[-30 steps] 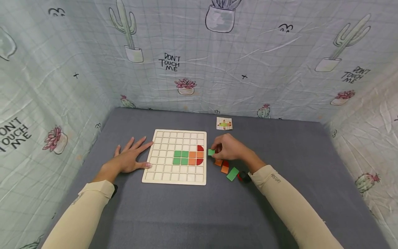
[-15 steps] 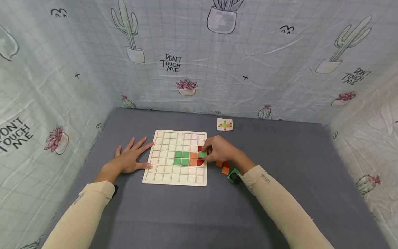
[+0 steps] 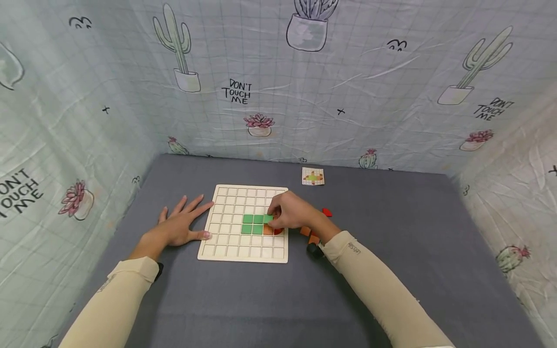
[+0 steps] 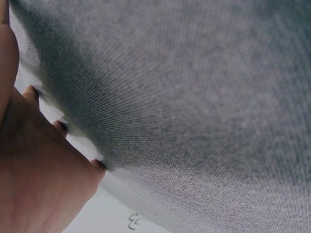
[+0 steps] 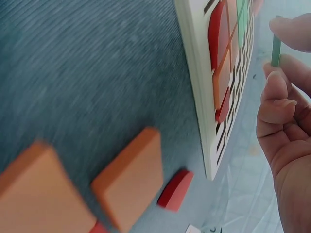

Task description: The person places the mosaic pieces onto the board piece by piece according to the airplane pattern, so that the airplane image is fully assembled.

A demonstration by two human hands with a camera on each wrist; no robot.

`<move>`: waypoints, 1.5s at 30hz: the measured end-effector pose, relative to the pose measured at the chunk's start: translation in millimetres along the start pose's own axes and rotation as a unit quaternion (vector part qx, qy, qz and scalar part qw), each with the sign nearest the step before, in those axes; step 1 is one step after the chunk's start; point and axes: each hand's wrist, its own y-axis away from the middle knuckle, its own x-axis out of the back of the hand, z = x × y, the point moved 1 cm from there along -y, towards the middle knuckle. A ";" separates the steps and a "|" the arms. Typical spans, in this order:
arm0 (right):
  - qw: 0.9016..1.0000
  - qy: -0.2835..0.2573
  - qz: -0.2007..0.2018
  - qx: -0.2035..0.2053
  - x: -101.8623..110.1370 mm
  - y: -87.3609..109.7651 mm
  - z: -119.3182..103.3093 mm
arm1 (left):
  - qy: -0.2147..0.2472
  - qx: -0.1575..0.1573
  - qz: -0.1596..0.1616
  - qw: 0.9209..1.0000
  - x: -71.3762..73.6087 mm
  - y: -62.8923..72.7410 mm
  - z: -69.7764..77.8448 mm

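A cream grid board [image 3: 221, 250] lies on the grey table. My left hand [image 3: 176, 229] is spread on the table at the board's left side, forefinger and thumb touching its edge. Between thumb and finger, my right hand [image 3: 293, 211] pinches a green square tile [image 5: 276, 51]; in the head view it overlaps the upper row, beside several green squares [image 3: 247, 229] set in the board. An orange square [image 3: 268, 229] and a red rounded piece [image 3: 278, 231] sit right of those, partly covered by the right hand. The right wrist view shows the held tile on edge, above the board.
Loose orange tiles [image 3: 306, 231] lie right of the board, partly under the right forearm. A loose red piece [image 3: 327, 212] is beyond that wrist. A small card [image 3: 313, 176] with a coloured grid pattern lies near the back. Printed cloth [image 3: 278, 72] walls the table in.
My right hand has carried the green tile left, from beside the board to over its orange squares, next to the green ones. My left hand has stayed in place.
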 end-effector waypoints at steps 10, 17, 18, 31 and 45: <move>1.000 -0.002 -0.005 0.015 -8.3 -15.6 -5.4 | 0.002 0.005 -0.004 1.000 -0.4 0.0 0.4; 1.000 -0.001 -0.010 0.011 -10.4 -21.4 -9.8 | -0.001 0.006 -0.005 1.000 0.9 0.1 1.5; 1.000 -0.003 -0.010 0.010 -10.9 -22.1 -10.1 | -0.002 0.006 -0.005 1.000 0.9 -0.1 1.5; 1.000 0.009 0.000 0.029 -17.1 -31.9 -17.8 | -0.002 0.006 -0.006 1.000 2.6 1.8 1.6; 1.000 0.023 -0.013 0.005 -21.4 -40.3 -25.3 | 0.000 0.006 -0.006 1.000 1.7 2.7 1.4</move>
